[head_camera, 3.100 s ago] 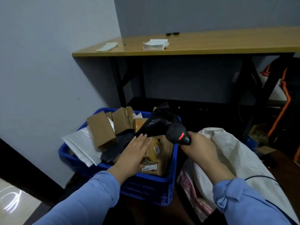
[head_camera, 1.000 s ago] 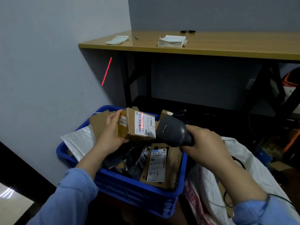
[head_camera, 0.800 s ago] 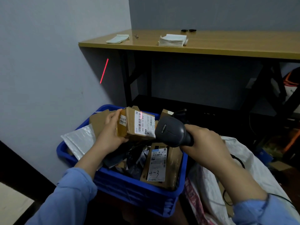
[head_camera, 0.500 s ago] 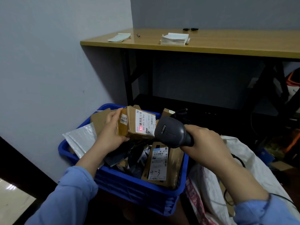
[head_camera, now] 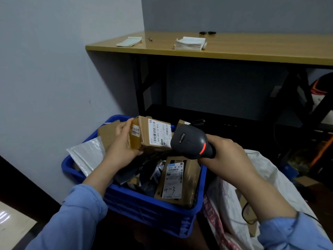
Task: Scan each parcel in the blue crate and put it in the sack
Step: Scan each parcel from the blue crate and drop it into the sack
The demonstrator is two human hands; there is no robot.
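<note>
My left hand grips a small brown cardboard parcel above the blue crate, its white barcode label facing the scanner. My right hand holds a dark grey barcode scanner right beside that label, with a red light glowing on its back. Inside the crate lie another brown box marked "4-3", a silver padded envelope, black bags and more cardboard parcels. The white sack stands open to the right of the crate, with a brown parcel partly visible inside.
A wooden table stands behind the crate, carrying a stack of papers and a notepad. Black table legs and a dark shelf lie beyond. The grey wall runs close on the left. Orange and white clutter sits far right.
The red scan line on the wall and label is gone; a red light now glows on the scanner's back. The parcel and both hands stay nearly in place above the crate.
</note>
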